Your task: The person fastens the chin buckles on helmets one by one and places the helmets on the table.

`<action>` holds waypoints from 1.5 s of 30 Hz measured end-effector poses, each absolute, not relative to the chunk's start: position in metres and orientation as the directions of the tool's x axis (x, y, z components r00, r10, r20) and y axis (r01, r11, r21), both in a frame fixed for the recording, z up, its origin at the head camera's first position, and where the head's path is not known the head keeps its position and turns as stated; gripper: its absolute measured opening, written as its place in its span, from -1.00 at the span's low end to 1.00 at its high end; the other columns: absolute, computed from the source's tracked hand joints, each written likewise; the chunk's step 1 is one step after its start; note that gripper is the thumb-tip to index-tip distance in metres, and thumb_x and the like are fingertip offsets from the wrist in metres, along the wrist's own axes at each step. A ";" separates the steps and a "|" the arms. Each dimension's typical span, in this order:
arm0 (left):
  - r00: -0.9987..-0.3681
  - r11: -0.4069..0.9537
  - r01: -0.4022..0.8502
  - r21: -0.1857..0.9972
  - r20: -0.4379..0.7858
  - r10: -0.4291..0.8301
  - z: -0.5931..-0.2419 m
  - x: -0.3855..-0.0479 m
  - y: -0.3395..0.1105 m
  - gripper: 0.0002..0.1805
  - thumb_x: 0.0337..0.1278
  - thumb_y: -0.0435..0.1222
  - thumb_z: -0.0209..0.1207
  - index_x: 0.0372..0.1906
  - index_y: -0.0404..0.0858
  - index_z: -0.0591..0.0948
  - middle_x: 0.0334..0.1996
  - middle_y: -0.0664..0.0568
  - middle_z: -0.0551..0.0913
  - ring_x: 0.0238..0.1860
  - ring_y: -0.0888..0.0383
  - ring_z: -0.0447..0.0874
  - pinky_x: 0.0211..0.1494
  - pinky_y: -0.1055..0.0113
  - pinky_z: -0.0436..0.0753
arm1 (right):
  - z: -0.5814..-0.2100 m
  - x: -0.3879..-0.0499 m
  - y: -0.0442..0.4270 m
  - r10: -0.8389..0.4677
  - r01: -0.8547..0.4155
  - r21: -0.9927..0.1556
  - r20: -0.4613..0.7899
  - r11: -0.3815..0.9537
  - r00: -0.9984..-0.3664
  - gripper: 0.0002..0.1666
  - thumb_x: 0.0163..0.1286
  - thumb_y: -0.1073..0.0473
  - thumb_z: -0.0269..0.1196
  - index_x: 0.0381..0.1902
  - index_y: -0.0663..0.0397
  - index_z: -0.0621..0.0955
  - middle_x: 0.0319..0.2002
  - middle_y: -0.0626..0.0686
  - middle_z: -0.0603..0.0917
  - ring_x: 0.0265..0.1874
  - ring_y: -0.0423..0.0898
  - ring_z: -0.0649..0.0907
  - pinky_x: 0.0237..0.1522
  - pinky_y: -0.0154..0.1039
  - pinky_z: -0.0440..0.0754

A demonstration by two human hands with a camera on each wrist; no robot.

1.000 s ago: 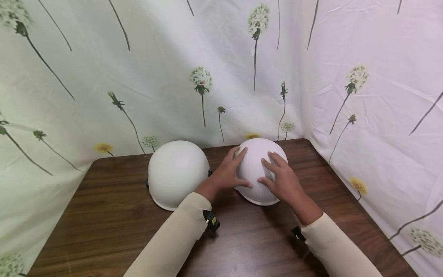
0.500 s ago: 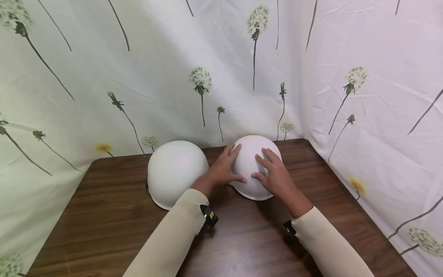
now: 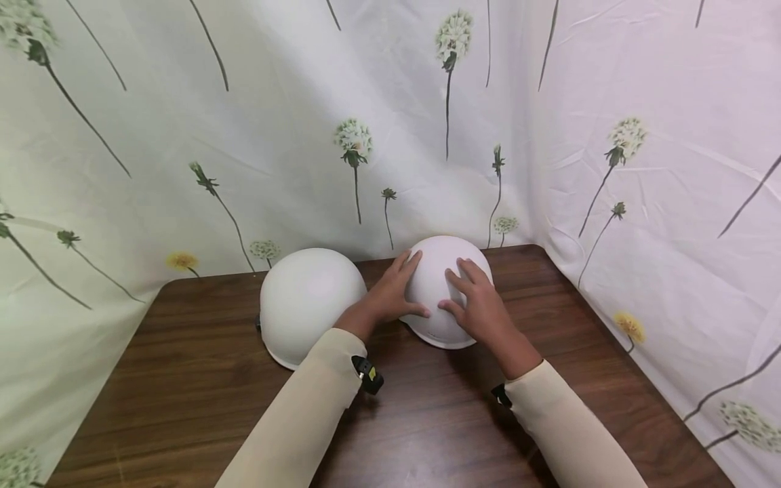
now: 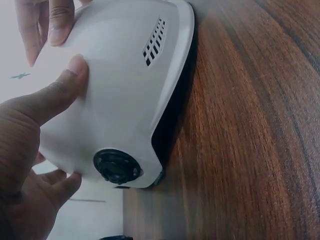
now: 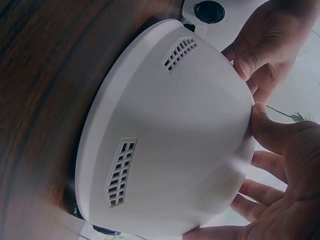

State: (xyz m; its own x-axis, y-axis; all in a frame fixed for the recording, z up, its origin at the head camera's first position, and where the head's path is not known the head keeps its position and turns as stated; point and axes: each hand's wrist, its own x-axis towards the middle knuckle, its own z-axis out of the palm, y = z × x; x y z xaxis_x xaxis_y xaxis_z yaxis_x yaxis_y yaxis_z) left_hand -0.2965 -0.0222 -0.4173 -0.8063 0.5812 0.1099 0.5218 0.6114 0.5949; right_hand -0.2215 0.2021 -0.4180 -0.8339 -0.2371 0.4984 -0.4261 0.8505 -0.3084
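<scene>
A white helmet (image 3: pixel 436 268) with a smooth dome sits at the back right of the table, dome up. My left hand (image 3: pixel 386 296) holds its left side, fingers spread over the curve and thumb on the front. On its right side my right hand (image 3: pixel 485 310) holds the dome with bent, spread fingers. The left wrist view shows a slotted vent (image 4: pixel 155 42) and a black round knob (image 4: pixel 117 166) near the rim. Two slotted vents appear in the right wrist view, one lower (image 5: pixel 121 172). The helmet's inside is hidden.
A second white helmet (image 3: pixel 308 298) stands just left, close to my left forearm. The brown wood-grain table (image 3: pixel 201 366) has rounded back corners. White cloth (image 3: pixel 274 135) printed with dandelions hangs behind and on the right. Black straps or devices sit at both wrists.
The right-hand helmet has shifted left and slightly back, toward the other helmet, with both my hands on it. The left helmet has stayed in place.
</scene>
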 end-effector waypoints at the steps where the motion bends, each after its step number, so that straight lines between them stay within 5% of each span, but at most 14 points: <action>1: -0.807 0.612 0.522 0.594 0.111 0.581 -0.417 -0.296 -0.022 0.41 -0.06 0.01 0.63 0.74 -0.04 -0.10 0.71 -0.15 -0.15 0.67 -0.18 -0.02 0.58 -0.09 0.29 | -0.418 -0.222 0.202 -0.239 -0.428 -0.307 0.500 0.850 -0.833 -0.20 0.25 0.02 0.57 0.38 0.22 0.60 0.47 0.39 0.41 0.52 0.30 0.36 0.43 0.22 0.42; 8: -0.809 0.649 0.532 0.544 0.100 0.579 -0.413 -0.292 -0.021 0.39 -0.02 0.02 0.60 0.74 -0.08 -0.11 0.72 -0.13 -0.19 0.69 -0.13 -0.05 0.59 -0.03 0.28 | -0.418 -0.221 0.201 -0.243 -0.434 -0.299 0.509 0.850 -0.826 -0.20 0.26 0.01 0.57 0.38 0.21 0.60 0.47 0.39 0.43 0.52 0.30 0.37 0.43 0.21 0.43; 17: -0.779 0.742 0.615 0.269 0.057 0.625 -0.397 -0.281 -0.004 0.42 -0.07 0.03 0.64 0.75 0.01 -0.11 0.74 -0.02 -0.31 0.71 -0.22 -0.26 0.47 -0.15 0.45 | -0.418 -0.220 0.198 -0.249 -0.445 -0.299 0.517 0.844 -0.819 -0.19 0.25 0.01 0.58 0.38 0.22 0.60 0.48 0.37 0.42 0.52 0.30 0.36 0.43 0.20 0.43; 26: -0.792 0.769 0.607 0.201 0.067 0.607 -0.396 -0.276 0.005 0.43 -0.10 0.05 0.64 0.74 -0.03 -0.09 0.74 -0.06 -0.27 0.69 -0.29 -0.24 0.43 -0.11 0.51 | -0.416 -0.222 0.198 -0.250 -0.439 -0.278 0.521 0.854 -0.816 -0.20 0.27 0.00 0.56 0.38 0.22 0.60 0.47 0.37 0.43 0.51 0.32 0.38 0.44 0.21 0.41; 33: -0.778 0.774 0.628 0.084 0.078 0.623 -0.395 -0.275 0.006 0.43 -0.08 0.16 0.59 0.74 -0.07 -0.11 0.73 -0.13 -0.25 0.68 -0.32 -0.18 0.60 -0.07 0.26 | -0.416 -0.222 0.198 -0.241 -0.428 -0.285 0.512 0.858 -0.825 -0.19 0.27 0.00 0.56 0.38 0.23 0.60 0.48 0.37 0.42 0.52 0.31 0.37 0.45 0.20 0.40; 38: -0.792 0.790 0.611 0.056 0.066 0.607 -0.397 -0.274 0.004 0.41 -0.04 0.21 0.54 0.75 0.03 -0.14 0.74 -0.08 -0.27 0.69 -0.27 -0.18 0.59 -0.24 0.19 | -0.416 -0.222 0.198 -0.230 -0.414 -0.302 0.496 0.858 -0.837 -0.19 0.27 0.00 0.57 0.39 0.21 0.60 0.49 0.36 0.42 0.53 0.29 0.35 0.44 0.21 0.41; 45: -0.792 0.796 0.606 -0.006 0.086 0.604 -0.399 -0.265 0.000 0.35 -0.02 0.21 0.54 0.74 0.06 -0.07 0.73 -0.11 -0.18 0.69 -0.27 -0.16 0.58 -0.31 0.14 | -0.413 -0.217 0.196 -0.169 -0.304 -0.305 0.398 0.903 -0.902 -0.20 0.35 -0.06 0.50 0.46 0.07 0.55 0.56 0.25 0.35 0.60 0.18 0.27 0.28 0.69 0.17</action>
State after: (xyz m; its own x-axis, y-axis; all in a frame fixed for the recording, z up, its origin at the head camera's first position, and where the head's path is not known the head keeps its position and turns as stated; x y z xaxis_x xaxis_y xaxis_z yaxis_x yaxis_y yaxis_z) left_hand -0.2653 -0.0003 -0.3994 -0.7924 0.6040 0.0856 0.6058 0.7956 -0.0056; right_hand -0.2172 0.1958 -0.4129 -0.9017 -0.1693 0.3978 -0.3039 0.9027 -0.3045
